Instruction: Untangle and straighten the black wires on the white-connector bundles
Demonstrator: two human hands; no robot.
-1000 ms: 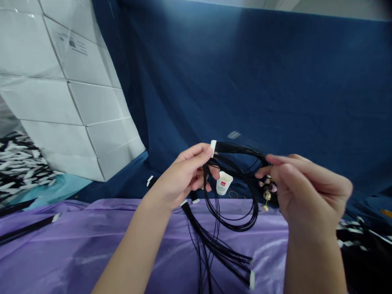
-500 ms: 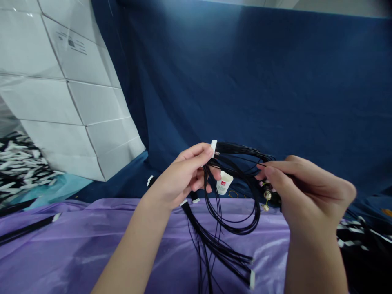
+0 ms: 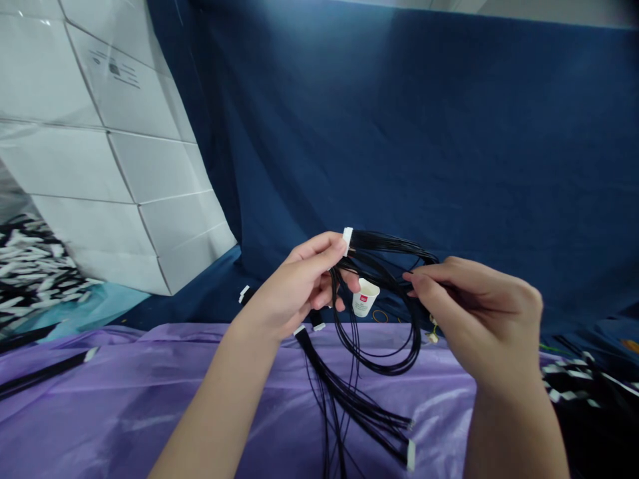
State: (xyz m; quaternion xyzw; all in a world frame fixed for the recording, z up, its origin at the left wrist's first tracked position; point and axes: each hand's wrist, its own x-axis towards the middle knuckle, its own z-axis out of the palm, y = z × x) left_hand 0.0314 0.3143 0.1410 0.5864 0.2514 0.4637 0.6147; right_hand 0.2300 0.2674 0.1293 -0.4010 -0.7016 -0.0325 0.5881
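My left hand (image 3: 294, 289) pinches a bundle of thin black wires (image 3: 384, 346) just behind its white connector (image 3: 347, 240), held up over the purple cloth (image 3: 124, 406). The wires curl into a loop that hangs between both hands. My right hand (image 3: 474, 313) grips the far side of that loop with thumb and fingers closed on the strands. More black wires trail down onto the cloth and end in another white connector (image 3: 410, 455).
A small white paper cup (image 3: 365, 297) stands behind the loop. Stacked white cartons (image 3: 100, 146) fill the left. Heaps of black wires with white plugs lie at far left (image 3: 30, 266) and lower right (image 3: 574, 386). Blue cloth (image 3: 424, 133) hangs behind.
My right hand has slid left along the loop, closer to my left hand, and now covers the small pale objects behind it. My left hand has stayed put.
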